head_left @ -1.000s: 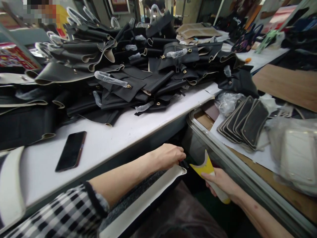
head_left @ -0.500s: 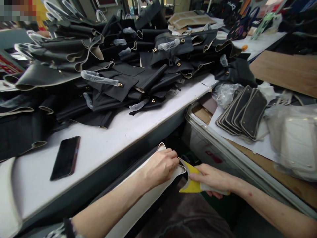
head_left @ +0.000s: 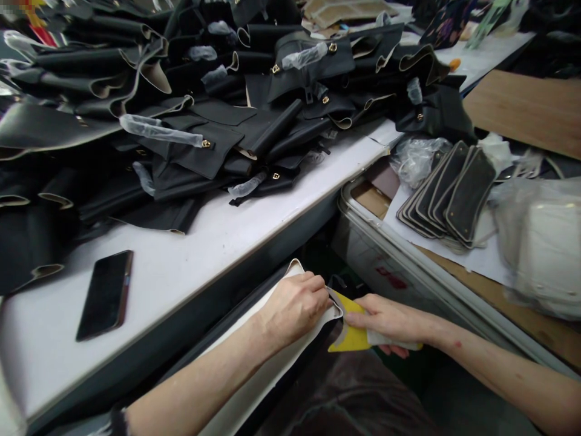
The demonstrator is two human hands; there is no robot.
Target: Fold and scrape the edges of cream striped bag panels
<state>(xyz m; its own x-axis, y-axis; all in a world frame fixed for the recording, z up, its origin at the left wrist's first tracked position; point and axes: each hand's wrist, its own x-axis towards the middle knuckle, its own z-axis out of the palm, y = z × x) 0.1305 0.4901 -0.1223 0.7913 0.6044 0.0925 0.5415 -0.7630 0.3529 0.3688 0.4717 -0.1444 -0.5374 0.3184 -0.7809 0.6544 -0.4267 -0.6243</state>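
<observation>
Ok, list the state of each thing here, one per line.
left hand, closed, pinching the end of the cream panel
right hand, gripping the yellow card
cream panel, cream side up, lying below the table edge
yellow card, bent, meeting the panel's tip
phone, flat on the white table, screen dark
black leather pieces, heaped loosely
dark pads, fanned in a stack

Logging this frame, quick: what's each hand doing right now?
Left hand: closed, pinching the cream panel end.
Right hand: closed, holding the yellow card.
</observation>
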